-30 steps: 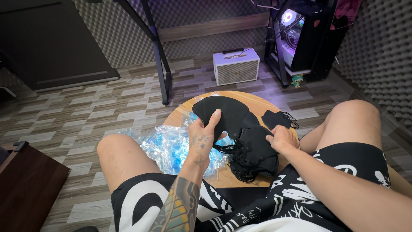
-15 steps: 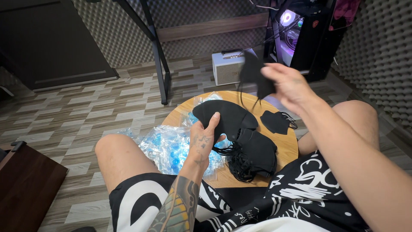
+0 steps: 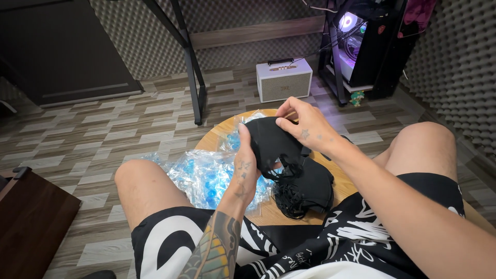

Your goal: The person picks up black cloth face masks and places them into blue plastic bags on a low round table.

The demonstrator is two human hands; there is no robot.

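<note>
Left hand (image 3: 247,168): your grip is pinched on the black mask's (image 3: 274,142) left edge — wrist upright.
Right hand (image 3: 305,129): fingertips clamp its top edge, palm down, above the worktop (image 3: 217,138).

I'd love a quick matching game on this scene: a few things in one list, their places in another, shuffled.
Things:
1. black face mask
2. pile of black masks
3. clear plastic wrappers
4. small white speaker

Places:
A. on the floor by the desk leg
B. held between both hands
C. lying on the round wooden table
D. heaped beside the person's left knee

Pairs: 1-B, 2-C, 3-D, 4-A
</note>
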